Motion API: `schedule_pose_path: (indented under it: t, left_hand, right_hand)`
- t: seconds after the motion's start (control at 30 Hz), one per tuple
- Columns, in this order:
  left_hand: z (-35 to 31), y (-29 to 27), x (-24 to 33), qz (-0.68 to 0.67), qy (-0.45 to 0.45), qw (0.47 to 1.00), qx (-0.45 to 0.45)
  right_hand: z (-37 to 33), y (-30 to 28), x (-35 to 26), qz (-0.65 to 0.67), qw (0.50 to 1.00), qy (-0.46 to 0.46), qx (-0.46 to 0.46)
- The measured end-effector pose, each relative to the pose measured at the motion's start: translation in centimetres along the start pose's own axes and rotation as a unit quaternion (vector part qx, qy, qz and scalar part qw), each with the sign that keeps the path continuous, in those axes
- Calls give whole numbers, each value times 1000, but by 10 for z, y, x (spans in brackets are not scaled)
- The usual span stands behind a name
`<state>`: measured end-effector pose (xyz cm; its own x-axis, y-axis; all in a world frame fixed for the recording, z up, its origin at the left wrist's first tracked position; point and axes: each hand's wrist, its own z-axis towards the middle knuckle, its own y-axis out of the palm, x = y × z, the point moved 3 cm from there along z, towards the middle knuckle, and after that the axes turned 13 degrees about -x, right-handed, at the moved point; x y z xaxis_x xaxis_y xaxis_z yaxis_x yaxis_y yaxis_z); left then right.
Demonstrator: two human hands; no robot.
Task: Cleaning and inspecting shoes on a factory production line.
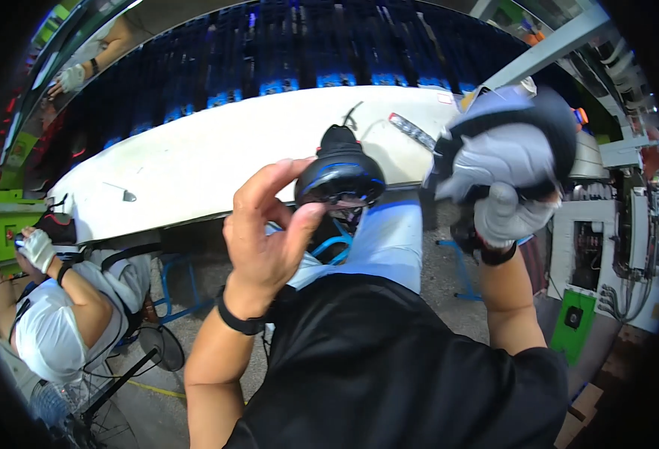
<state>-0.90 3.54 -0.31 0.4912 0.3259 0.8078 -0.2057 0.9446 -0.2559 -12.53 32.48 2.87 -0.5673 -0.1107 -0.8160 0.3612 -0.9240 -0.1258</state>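
Note:
My left hand [260, 224] is bare and grips the left side of a black shoe [340, 176]. Its fingers lie along the far side and the thumb bends in at the near side. The shoe has thin blue lines around its rounded near end and sits over the table's front edge. A dark lace-like strip [352, 114] trails behind it. My right hand [505, 217], in a whitish glove, is closed around a large black and pale grey thing [505, 153]. Motion smears that thing, so its kind cannot be made out.
A white table [194, 165] curves across in front, with a box-cutter-like strip [412, 131] and a small metal piece [129, 195] on it. Beyond runs a dark roller conveyor [269, 52]. A co-worker in a white cap [52, 340] sits left near a fan [161, 348]. Machinery [587, 247] stands right.

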Motion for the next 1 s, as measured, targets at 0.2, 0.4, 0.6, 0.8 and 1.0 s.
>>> schedule_pose_path:
  t: [0.2, 0.4, 0.6, 0.8, 1.0]
  left_hand:
    - [-5, 3, 10, -44, -64, 996, -50]
    - [2, 0, 29, 30, 34, 996, -74]
    - [-5, 4, 27, 68, 40, 994, -75]
    - [-7, 2, 29, 96, 26, 990, -105]
    - [-6, 4, 30, 98, 24, 989, -112]
  right_hand:
    - [-49, 34, 16, 264, 959, 102, -11]
    - [-55, 78, 13, 110, 988, 6, -106]
    - [-54, 86, 21, 62, 986, -39, -150]
    - [-56, 86, 20, 23, 986, -45, -158]
    - [-60, 86, 24, 45, 987, -43, -149]
